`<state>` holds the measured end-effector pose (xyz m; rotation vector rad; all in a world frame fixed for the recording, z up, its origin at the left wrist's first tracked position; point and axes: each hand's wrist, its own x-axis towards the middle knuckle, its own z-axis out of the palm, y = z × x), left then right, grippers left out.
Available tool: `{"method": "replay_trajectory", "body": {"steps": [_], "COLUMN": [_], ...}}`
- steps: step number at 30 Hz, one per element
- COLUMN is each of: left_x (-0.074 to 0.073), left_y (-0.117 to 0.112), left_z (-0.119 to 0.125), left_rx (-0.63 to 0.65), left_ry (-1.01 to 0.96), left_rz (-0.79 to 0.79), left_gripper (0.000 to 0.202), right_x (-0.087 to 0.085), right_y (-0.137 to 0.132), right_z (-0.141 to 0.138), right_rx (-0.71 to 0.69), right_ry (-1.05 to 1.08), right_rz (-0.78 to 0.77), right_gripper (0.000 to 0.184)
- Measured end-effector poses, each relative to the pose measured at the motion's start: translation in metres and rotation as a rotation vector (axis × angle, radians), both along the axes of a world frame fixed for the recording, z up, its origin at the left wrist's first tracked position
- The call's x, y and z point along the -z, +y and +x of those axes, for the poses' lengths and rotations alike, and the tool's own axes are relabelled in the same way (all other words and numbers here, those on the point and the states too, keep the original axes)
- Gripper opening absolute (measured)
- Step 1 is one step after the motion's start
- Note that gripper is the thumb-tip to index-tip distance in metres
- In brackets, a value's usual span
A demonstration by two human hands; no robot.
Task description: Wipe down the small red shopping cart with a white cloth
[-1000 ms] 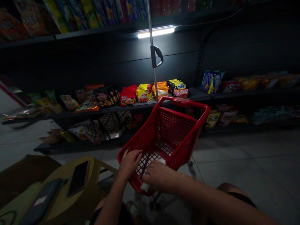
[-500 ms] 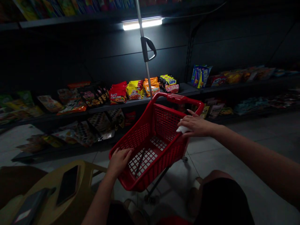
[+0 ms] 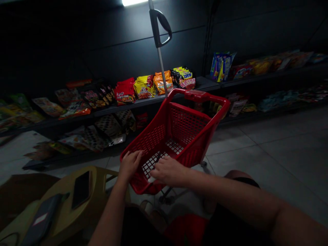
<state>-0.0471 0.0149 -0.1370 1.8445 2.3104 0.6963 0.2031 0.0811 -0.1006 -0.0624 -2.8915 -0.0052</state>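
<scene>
A red plastic shopping cart [image 3: 194, 135] with a mesh basket stands on the tiled floor in front of me, with nothing in the basket. My left hand [image 3: 130, 164] grips the near left rim of the basket. My right hand [image 3: 169, 171] rests on the near rim beside it, fingers curled over a small white cloth whose edge barely shows under them. A metal pole with a black handle [image 3: 159, 25] rises behind the cart.
Dark shelves [image 3: 205, 83] behind the cart carry rows of snack packets [image 3: 145, 87]. A yellow plastic stool [image 3: 77, 205] at lower left holds a phone [image 3: 81, 189] and a dark flat case [image 3: 41, 222]. My knees show at the bottom.
My right hand came back from the cart's far right rim to the near rim, still with the white cloth. The left hand stayed on the rim. The view tilted down.
</scene>
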Motion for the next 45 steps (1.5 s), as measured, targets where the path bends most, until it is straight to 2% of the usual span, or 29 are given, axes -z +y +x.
{"method": "replay_trajectory", "body": {"steps": [2,4,7,10,13,17,19,21,24,27,30,33,35,37,39,41,43,45], "left_x": [0.0,0.0,0.0,0.001,0.001,0.0,0.0,0.0,0.0,-0.001,-0.001,-0.002,-0.004,-0.005,-0.007,-0.006,-0.005,-0.003], "left_y": [0.0,-0.001,0.0,0.005,0.01,0.018,0.022,0.027,0.031,0.033,0.033,0.033,0.033,0.032,0.031,0.031,0.032,0.033], "left_z": [0.001,0.002,0.003,0.005,0.005,0.006,0.008,0.01,0.012,0.015,0.021,0.03,0.036,0.042,0.044,0.045,0.043,0.039], "left_rx": [-0.044,-0.087,-0.076,-0.013,0.012,-0.032,-0.03,-0.038,-0.107,-0.148,-0.18,-0.224,-0.228,-0.206,-0.163,-0.113,-0.076,-0.064], "left_ry": [-0.053,-0.081,-0.045,0.006,0.012,0.016,0.039,0.065,0.068,0.038,0.006,-0.033,-0.039,-0.001,0.05,0.084,0.107,0.134], "left_rz": [0.044,0.07,0.026,-0.058,-0.077,-0.061,-0.077,-0.11,-0.151,-0.159,-0.17,-0.151,-0.138,-0.152,-0.166,-0.164,-0.18,-0.222], "left_gripper": [0.043,0.046,0.044,0.04,0.039,0.041,0.042,0.041,0.041,0.042,0.042,0.042,0.043,0.044,0.045,0.044,0.043,0.041], "right_x": [0.01,0.017,0.017,0.007,-0.016,-0.053,-0.066,-0.07,-0.062,-0.042,-0.02,0.0,0.013,0.023,0.027,0.024,0.014,-0.001], "right_y": [-0.036,-0.058,-0.055,-0.008,0.07,0.172,0.198,0.206,0.19,0.155,0.101,0.031,-0.012,-0.04,-0.046,-0.03,0.005,0.051], "right_z": [-0.025,-0.04,-0.034,0.001,0.057,0.134,0.155,0.16,0.145,0.115,0.075,0.029,0.002,-0.015,-0.017,-0.004,0.022,0.058], "right_rx": [-0.026,-0.048,-0.082,-0.055,0.01,0.087,0.132,0.148,0.138,0.109,0.08,0.042,0.021,0.06,0.02,-0.04,-0.018,0.042], "right_ry": [0.034,0.057,0.066,0.02,-0.035,-0.036,-0.04,-0.065,-0.099,-0.097,-0.055,0.002,0.026,0.053,0.066,0.06,0.032,-0.011], "right_rz": [-0.03,-0.045,-0.026,0.028,0.073,0.15,0.177,0.189,0.188,0.168,0.112,0.034,-0.002,-0.005,0.0,0.007,0.018,0.026], "right_gripper": [0.029,0.025,0.024,0.023,0.023,0.026,0.026,0.025,0.026,0.028,0.033,0.033,0.025,0.021,0.021,0.021,0.02,0.022]}}
